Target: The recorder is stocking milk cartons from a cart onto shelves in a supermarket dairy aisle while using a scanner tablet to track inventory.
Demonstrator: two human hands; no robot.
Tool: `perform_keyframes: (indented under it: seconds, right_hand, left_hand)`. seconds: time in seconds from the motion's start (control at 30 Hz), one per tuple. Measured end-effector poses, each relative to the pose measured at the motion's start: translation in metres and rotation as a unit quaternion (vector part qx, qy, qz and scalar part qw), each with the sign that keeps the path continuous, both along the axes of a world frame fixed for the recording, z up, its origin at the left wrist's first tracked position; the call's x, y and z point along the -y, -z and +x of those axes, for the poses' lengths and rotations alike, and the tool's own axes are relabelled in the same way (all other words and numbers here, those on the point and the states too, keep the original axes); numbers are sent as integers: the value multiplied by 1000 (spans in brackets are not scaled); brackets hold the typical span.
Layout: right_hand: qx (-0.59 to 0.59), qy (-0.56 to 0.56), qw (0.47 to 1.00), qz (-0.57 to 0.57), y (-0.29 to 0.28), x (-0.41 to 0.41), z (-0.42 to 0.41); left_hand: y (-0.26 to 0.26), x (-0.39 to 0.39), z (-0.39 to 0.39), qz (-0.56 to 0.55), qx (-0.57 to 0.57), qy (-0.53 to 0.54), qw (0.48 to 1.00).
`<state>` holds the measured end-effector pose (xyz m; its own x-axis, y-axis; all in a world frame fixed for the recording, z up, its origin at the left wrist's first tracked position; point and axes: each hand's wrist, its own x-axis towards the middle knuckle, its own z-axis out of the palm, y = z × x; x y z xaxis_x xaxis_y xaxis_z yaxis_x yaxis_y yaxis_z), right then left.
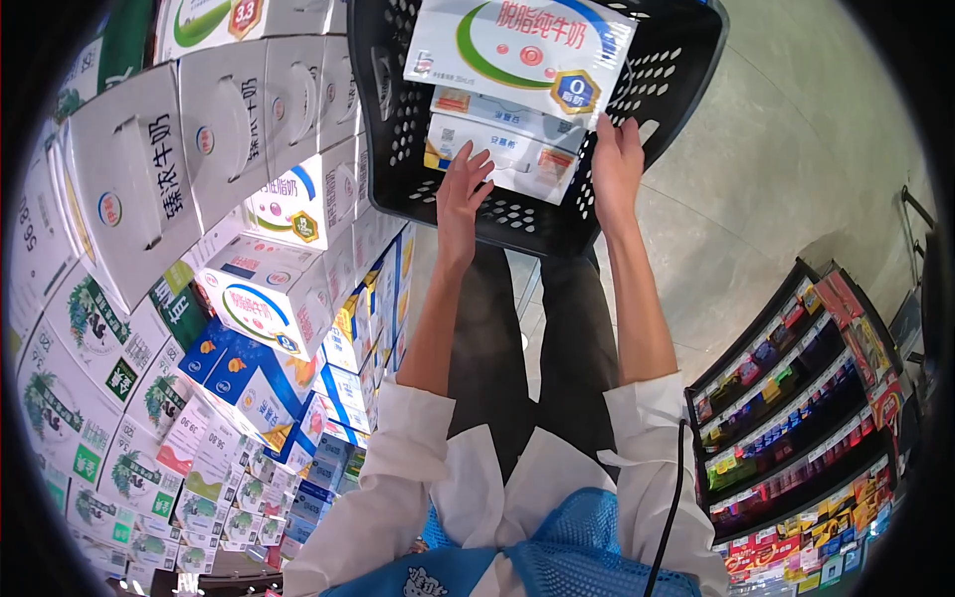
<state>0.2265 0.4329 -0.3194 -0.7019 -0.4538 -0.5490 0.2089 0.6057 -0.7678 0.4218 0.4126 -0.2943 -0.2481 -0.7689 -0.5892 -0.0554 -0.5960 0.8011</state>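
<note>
A black plastic shopping basket or cart basket (522,237) with a perforated wall lies before me. In it a white milk carton box (477,45) with a green and blue ring rests over smaller white boxes (501,153). My left hand (464,179), fingers spread, is over the near left side of the smaller boxes; whether it touches them I cannot tell. Beside the near right corner of the large box is my right hand (619,149), fingers extended upward near the box's edge; contact there is unclear. Neither hand visibly grips anything.
Stacked milk boxes (261,298) fill the left side, some with carrying handles and price cards. A black tiered rack (791,403) of small colourful packets stands at the lower right. Grey floor (776,164) shows between basket and rack. A black cord (668,515) hangs by my right sleeve.
</note>
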Motion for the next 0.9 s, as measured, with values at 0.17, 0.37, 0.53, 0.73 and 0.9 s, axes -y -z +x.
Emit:
perform_keyframes:
  seconds: [0.17,0.37,0.53,0.73,0.9]
  right_hand:
    - [-1,-9,1000,4,9,27,-21]
    - [124,38,983,-129,23,32,-32]
    - [183,77,968,-154,64,36,-44]
    - [234,189,933,-197,57,40,-30]
    - [277,108,950,-95,54,25,-26]
  left_hand:
    - [32,10,-8,42,2,-23,999]
    - [36,48,7,89,68,-92,989]
    - [32,46,13,62,40,-121,990]
    - [36,18,21,92,-35,-157,983]
    - [35,-1,21,116,-62,-166,977]
